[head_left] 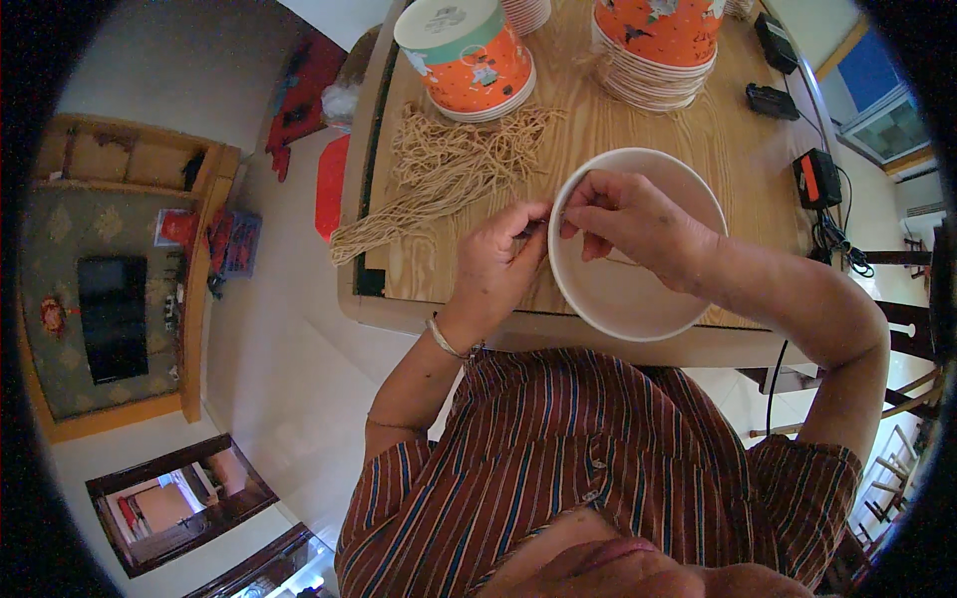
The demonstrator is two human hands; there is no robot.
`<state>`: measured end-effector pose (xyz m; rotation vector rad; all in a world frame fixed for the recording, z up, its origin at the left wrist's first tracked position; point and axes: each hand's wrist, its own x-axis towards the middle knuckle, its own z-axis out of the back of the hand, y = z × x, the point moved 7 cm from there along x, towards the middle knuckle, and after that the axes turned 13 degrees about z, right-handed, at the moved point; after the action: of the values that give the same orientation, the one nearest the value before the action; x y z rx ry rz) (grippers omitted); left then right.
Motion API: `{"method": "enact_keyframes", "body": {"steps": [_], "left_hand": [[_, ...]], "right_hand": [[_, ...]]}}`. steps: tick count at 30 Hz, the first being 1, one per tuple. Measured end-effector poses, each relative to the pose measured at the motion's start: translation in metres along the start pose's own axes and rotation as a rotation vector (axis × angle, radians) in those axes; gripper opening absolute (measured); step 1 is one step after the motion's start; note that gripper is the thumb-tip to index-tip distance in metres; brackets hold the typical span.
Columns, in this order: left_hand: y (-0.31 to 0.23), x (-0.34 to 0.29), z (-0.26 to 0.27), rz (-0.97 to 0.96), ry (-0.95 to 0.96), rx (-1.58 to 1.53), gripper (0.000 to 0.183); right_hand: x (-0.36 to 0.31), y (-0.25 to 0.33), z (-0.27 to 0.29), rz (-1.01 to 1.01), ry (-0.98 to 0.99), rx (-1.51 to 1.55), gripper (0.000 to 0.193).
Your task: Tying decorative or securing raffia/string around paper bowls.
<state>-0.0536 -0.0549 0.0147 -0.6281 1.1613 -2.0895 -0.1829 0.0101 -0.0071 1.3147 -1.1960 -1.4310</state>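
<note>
A white paper bucket [688, 184] is tipped with its open mouth toward me at the table's near edge. My left hand [503, 257] is closed at the outside of its left wall, thumb and fingers pressed together by the rim. Inside the mouth, my right hand [638, 221] pinches close to that same wall. A thin tan cord [625, 262] shows just below the right fingers; its other end is hidden. Left of the bucket lies a loose bundle of tan cords [449, 164], tangled at the far end and straighter toward me.
Behind the cords stands an upside-down stack of orange and green paper buckets [478, 70]. Another orange stack [658, 50] is at the far right. Black chargers [817, 179] with cables lie along the right edge of the wooden table [738, 120]. A red stool [331, 184] is at left.
</note>
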Motion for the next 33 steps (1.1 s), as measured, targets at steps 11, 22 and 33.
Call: {"method": "enact_keyframes", "body": {"steps": [11,22,33], "left_hand": [[-0.003,0.000,-0.001,-0.115,0.020,0.183,0.021],[0.001,-0.005,-0.002,-0.054,0.025,0.101,0.023],[0.001,0.004,0.001,-0.034,0.084,0.082,0.021]], "right_hand": [[0.001,-0.004,-0.001,0.065,0.017,0.036,0.011],[0.000,0.002,-0.004,0.072,0.010,0.006,0.015],[0.001,0.000,-0.004,0.084,0.011,-0.008,0.015]]}}
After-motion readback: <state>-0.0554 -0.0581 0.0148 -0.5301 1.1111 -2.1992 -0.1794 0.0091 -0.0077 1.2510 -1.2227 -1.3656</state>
